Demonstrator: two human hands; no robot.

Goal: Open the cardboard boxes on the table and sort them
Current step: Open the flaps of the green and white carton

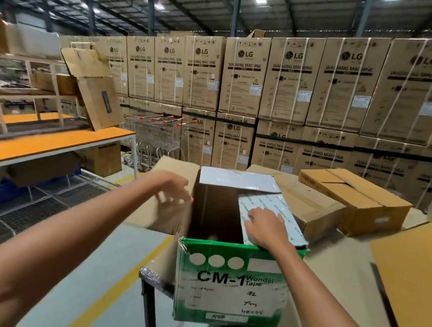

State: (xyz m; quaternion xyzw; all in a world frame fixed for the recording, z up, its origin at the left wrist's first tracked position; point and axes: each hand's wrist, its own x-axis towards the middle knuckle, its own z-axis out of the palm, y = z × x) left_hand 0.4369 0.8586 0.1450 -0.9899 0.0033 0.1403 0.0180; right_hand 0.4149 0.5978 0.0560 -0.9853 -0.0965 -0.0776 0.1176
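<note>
Left grip [173, 185], blurred, seems above green box's [229, 283] left flap [159, 216].

Warehouse table [331, 269], brown top on dark metal legs | near left corner: green-and-white carton [229, 283] marked CM-1 Wonder Tape, top flaps open | just behind, to its right: flat brown box [310, 212] | beyond: second brown box [359, 201], flaps slightly parted | right edge: open brown carton [415, 274]
</note>
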